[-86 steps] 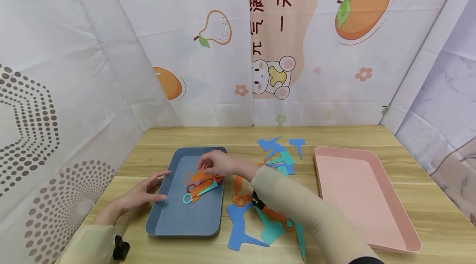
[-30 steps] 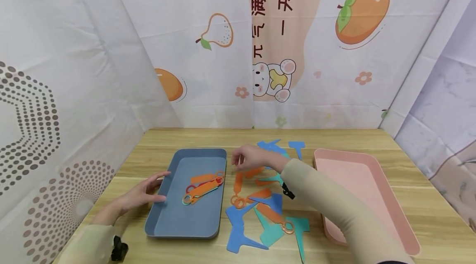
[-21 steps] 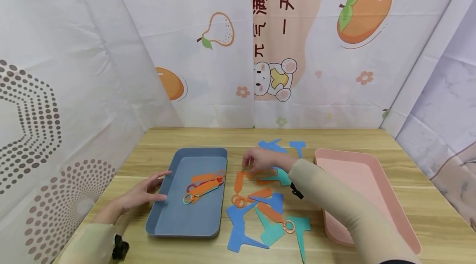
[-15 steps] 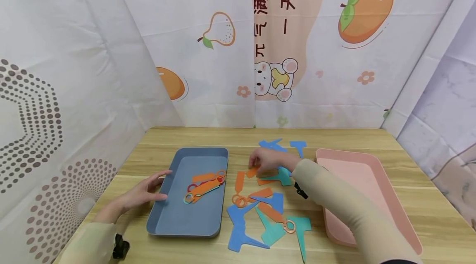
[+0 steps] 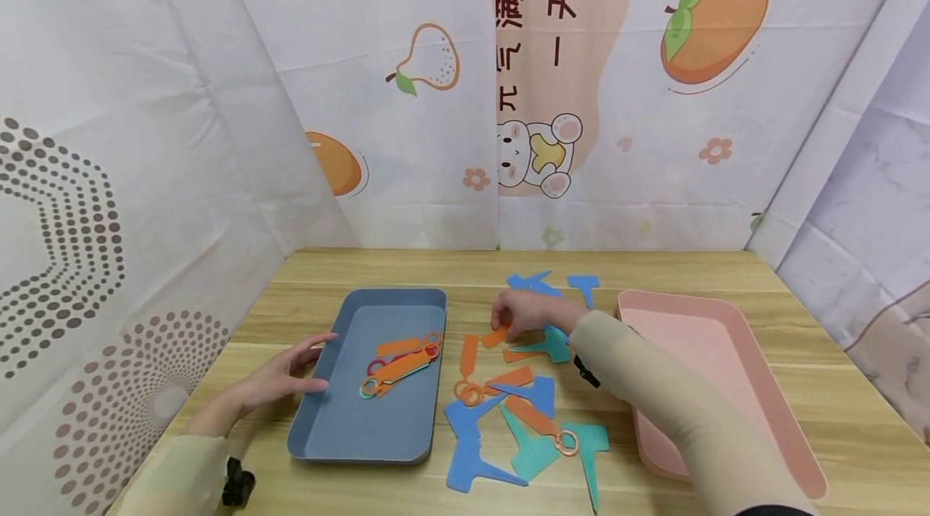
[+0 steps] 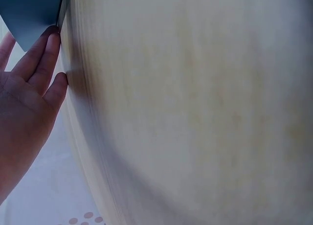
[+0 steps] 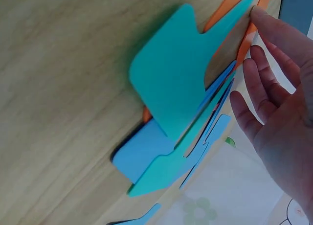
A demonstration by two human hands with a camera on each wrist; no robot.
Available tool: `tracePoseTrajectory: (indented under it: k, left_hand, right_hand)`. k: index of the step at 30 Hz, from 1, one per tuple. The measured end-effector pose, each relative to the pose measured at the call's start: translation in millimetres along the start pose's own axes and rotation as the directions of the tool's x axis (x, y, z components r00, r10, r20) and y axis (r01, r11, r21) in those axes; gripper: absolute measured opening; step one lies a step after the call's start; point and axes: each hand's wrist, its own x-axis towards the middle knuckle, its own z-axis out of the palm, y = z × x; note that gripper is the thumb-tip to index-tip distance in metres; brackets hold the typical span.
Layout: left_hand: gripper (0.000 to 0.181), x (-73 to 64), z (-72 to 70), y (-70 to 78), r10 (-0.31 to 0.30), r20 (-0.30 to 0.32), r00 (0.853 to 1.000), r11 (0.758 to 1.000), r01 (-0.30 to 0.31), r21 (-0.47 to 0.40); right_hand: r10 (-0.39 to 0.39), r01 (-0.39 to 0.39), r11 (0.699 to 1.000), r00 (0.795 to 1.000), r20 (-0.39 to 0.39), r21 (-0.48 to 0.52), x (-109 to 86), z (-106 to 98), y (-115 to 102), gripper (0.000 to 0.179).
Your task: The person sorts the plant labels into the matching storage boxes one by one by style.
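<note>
My right hand (image 5: 525, 311) is at the table's middle, thumb and fingertips pinching a flat orange tag (image 5: 494, 337). Beside it a teal T-shaped tag (image 7: 171, 73) lies across other blue and orange ones, large in the right wrist view. My left hand (image 5: 279, 379) rests at the left wall of the blue-grey tray (image 5: 341, 431), its fingers extended along the rim; the left wrist view shows fingertips by the tray's underside. Inside the tray lie several ring-ended tags, mostly orange (image 5: 407, 367), with red and teal showing underneath.
Several orange ring tags (image 5: 468, 354) and blue T-shaped tags (image 5: 465, 459) are scattered between the trays, with teal ones (image 5: 587, 439) nearer the front. More blue tags (image 5: 584, 283) lie at the back. A pink tray (image 5: 712, 371) stands on the right, partly behind my right forearm.
My right hand has left the blue-grey tray, where an orange tag now lies on the others, and moved right to pinch another orange tag. My left hand stays put.
</note>
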Motion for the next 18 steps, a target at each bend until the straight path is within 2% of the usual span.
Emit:
tracePoseTrajectory:
  k: [7,12,18]
  left_hand:
    - [0.077,-0.3,0.8,1.3,-0.014,0.0,1.0,1.0,0.014,0.001]
    - [0.077,-0.2,0.6,1.3,-0.013,-0.002,1.0,1.0,0.013,0.002]
    - [0.076,-0.6,1.5,2.6,-0.026,-0.014,1.0,0.999,0.026,0.033]
  right_hand:
    - [0.015,-0.015,1.0,1.0,0.011,0.012,0.4,-0.6,0.2,0.016]
    - [-0.002,0.002,1.0,1.0,0.003,0.021,-0.5,0.5,-2.7,0.021]
    - [-0.023,0.023,1.0,0.999,-0.029,-0.015,-2.2,4.5,-3.7,0.023]
